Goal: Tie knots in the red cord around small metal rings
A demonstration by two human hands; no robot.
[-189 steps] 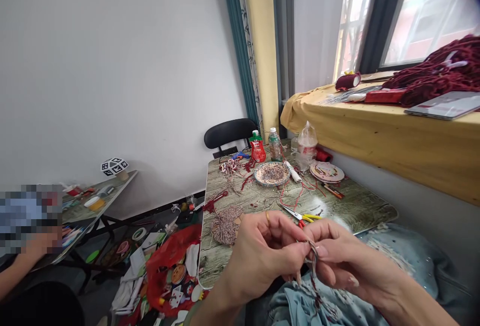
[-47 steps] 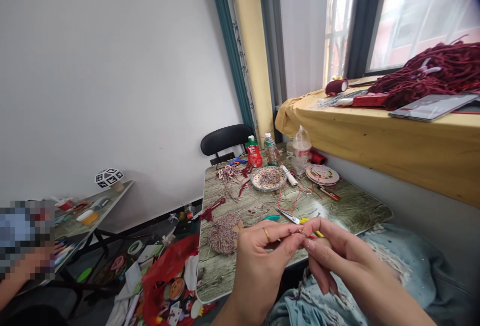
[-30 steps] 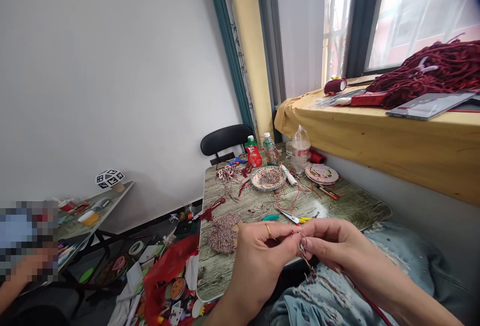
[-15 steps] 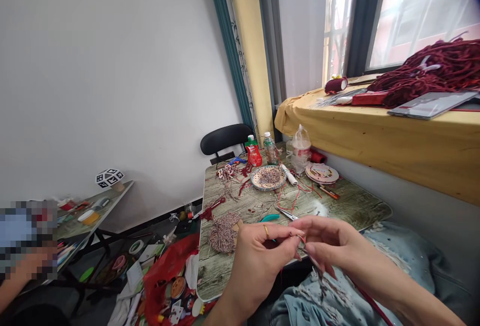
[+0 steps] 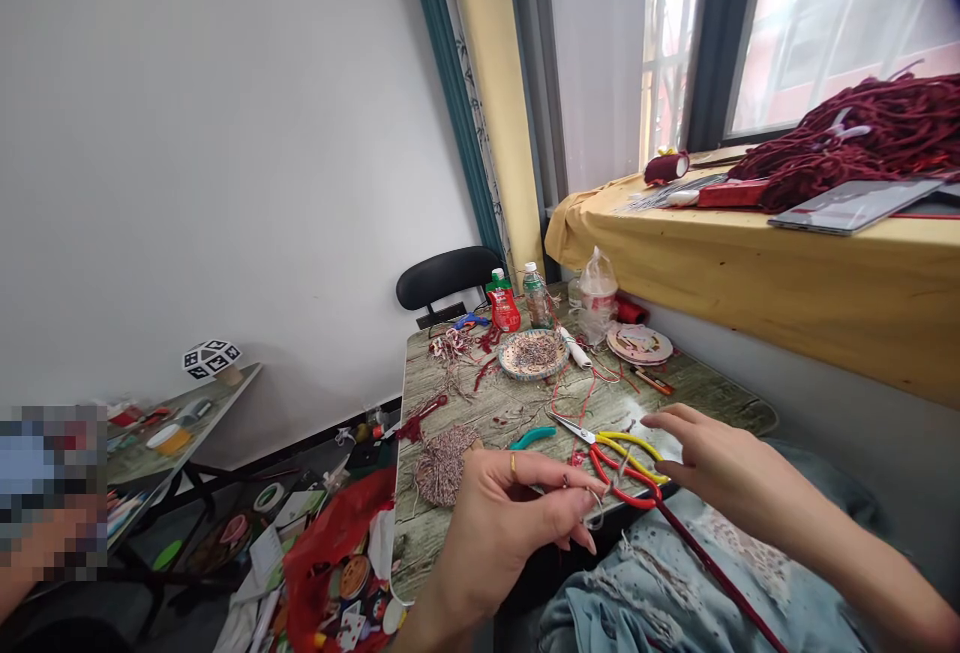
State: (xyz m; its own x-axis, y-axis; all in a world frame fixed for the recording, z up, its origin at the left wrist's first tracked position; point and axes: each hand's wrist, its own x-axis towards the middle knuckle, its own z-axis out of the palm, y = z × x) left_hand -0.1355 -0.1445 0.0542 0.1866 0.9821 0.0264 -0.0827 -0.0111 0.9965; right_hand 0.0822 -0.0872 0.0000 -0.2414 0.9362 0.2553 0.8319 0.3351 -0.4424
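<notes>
My left hand (image 5: 517, 513), with a gold ring, is pinched on a thin pale cord (image 5: 598, 511) that shows as a small loop beyond the fingertips. To its right, my right hand (image 5: 709, 453) hovers with fingers apart and nothing visible in them. Scissors (image 5: 622, 481) with red and yellow handles lie at the table edge between both hands, blades pointing away to the left. A teal handle (image 5: 534, 436) lies behind my left hand; the rest of that tool is hidden. A dark red cord (image 5: 709, 563) runs from near the scissors across my lap.
A ball of speckled yarn (image 5: 448, 463) lies left on the table (image 5: 431, 558). Farther back are a plate (image 5: 532, 355) of small bits, a red pouch (image 5: 504, 305) and a bottle (image 5: 535, 295). Dark red cords (image 5: 862, 143) cover the sill. Another person's arm (image 5: 52, 533) shows at far left.
My right hand has come away from my left hand's fingertips, moving right and opening. The scissors' coloured handles are now uncovered. My left hand keeps its pinch, slightly farther left.
</notes>
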